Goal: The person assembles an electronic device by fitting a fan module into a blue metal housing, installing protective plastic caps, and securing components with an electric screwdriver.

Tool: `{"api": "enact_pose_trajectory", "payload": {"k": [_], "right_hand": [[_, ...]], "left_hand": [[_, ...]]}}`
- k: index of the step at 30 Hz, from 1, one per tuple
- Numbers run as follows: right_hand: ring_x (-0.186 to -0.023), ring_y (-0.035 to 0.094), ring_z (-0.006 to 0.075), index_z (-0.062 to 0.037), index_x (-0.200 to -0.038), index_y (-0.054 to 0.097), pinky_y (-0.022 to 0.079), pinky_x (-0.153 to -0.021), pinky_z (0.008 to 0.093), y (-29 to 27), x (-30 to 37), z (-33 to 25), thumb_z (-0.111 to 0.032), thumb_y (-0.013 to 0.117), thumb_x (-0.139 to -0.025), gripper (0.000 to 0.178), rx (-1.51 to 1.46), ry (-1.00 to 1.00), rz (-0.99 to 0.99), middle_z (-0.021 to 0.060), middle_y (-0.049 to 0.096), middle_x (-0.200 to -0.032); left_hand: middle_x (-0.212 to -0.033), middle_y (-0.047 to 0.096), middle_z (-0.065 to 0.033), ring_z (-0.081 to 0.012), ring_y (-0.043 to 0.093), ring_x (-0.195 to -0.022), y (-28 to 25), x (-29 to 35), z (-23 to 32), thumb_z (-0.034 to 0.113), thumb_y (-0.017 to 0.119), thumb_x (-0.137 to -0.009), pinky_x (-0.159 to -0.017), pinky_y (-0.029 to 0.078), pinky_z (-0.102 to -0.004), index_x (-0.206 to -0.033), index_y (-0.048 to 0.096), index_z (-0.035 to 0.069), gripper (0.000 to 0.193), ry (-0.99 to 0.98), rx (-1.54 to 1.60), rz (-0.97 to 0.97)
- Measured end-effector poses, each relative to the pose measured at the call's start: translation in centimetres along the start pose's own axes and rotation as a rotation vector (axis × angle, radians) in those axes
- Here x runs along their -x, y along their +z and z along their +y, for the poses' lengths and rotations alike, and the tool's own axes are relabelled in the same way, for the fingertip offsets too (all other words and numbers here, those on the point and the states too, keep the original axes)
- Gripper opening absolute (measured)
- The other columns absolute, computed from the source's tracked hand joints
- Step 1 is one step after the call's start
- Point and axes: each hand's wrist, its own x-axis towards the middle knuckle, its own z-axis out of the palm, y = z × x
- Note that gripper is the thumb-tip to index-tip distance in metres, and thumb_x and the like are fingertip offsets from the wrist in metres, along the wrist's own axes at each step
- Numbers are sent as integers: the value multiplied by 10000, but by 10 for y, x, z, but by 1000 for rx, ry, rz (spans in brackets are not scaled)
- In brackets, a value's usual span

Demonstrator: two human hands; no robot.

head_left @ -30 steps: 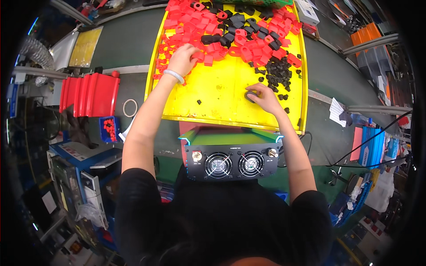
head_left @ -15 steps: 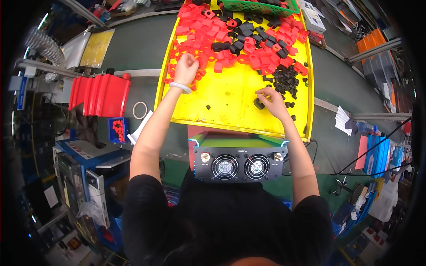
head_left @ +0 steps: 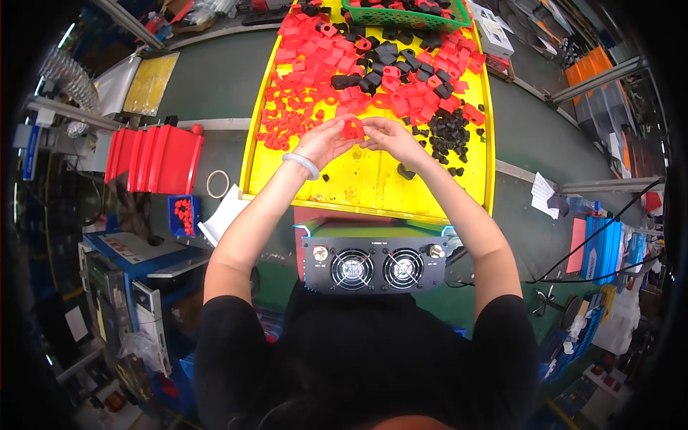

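Note:
Over the yellow tray, my left hand and my right hand meet around a red plastic cap with a round hole. My left fingers pinch it from the left, and my right thumb and fingertips close on its right side. A bracelet circles my left wrist. Small red ring-like parts lie scattered beyond my left hand. Larger red caps and black caps form a mixed heap farther back. Just below my right wrist, a single black cap rests on the tray.
A black box with two fans stands between me and the tray. Small black parts are piled at the tray's right side. A green basket sits at the back. Red bins and a small blue bin are on the left.
My left hand has come right from the small red parts, and my right hand has moved left and away from the black cap. Both now hold a red cap between them.

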Motion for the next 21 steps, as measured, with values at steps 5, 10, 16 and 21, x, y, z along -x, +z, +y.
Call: {"api": "enact_pose_trajectory", "payload": {"k": [5, 10, 16, 21], "right_hand": [[-1070, 554, 258, 22, -1274, 388, 448, -903, 356, 6, -6, 8, -483, 421, -927, 613, -582, 169, 176, 184, 488, -1229], [-1109, 529, 267, 10, -1295, 359, 427, -938, 367, 8, -6, 2, -574, 248, -928, 699, -957, 69, -117, 150, 512, -1200], [-1025, 551, 214, -22, -1203, 437, 471, -864, 337, 10, -1, 3, -512, 224, -959, 588, -1000, 147, -74, 95, 549, -1098], [-1032, 534, 288, 48, -1139, 435, 470, -875, 341, 1, -1, 29, -130, 441, -938, 269, -915, 371, 5, 150, 502, -1003]], "left_hand": [[-1094, 567, -86, -175, 568, -1010, 16, -3, 0, 108, 575, -885, -902, 452, -284, -1181, 477, 64, 315, 270, -200, 113], [-984, 609, -82, -192, 614, -861, 38, 8, -6, 60, 670, -779, -742, 498, -294, -1059, 520, 26, 319, 897, -964, -5], [-970, 611, -112, -262, 619, -833, 47, 16, -2, 72, 701, -713, -698, 509, -314, -1033, 566, 41, 348, 1057, -1254, -10], [-1029, 586, -134, -292, 590, -936, 20, 10, 9, 99, 688, -735, -773, 498, -349, -1068, 594, 34, 352, 1110, -1509, 78]]}}
